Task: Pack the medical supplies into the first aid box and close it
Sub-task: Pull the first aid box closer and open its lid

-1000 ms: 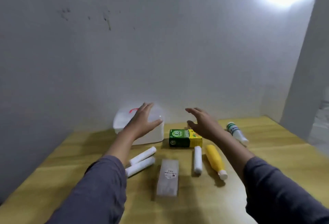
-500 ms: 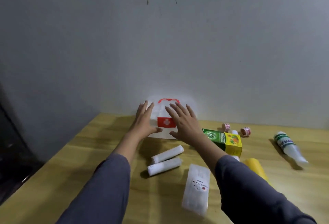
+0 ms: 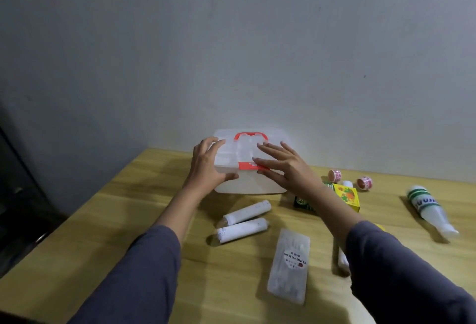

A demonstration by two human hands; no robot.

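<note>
Grey wall, wooden worktop (image 3: 144, 223) in a corner. First aid box (image 3: 248, 165) sits against the wall, lid shut, red latch (image 3: 246, 166) fastened; contents can't be told through the cloudy plastic. Left hand (image 3: 207, 169) cups the box's left end, fingers (image 3: 210, 144) spread, thumb on the front. Right hand (image 3: 288, 169) lies over the latch, fingers spread flat. Step: opening the box. Next: release the latch, lift the lid. All supplies unpacked: two bandage rolls (image 3: 243, 220) and a flat packet (image 3: 289, 265) nearer than the fingers, carton (image 3: 345, 196), tape rolls (image 3: 334, 175), bottle (image 3: 427, 207) to the right
</note>
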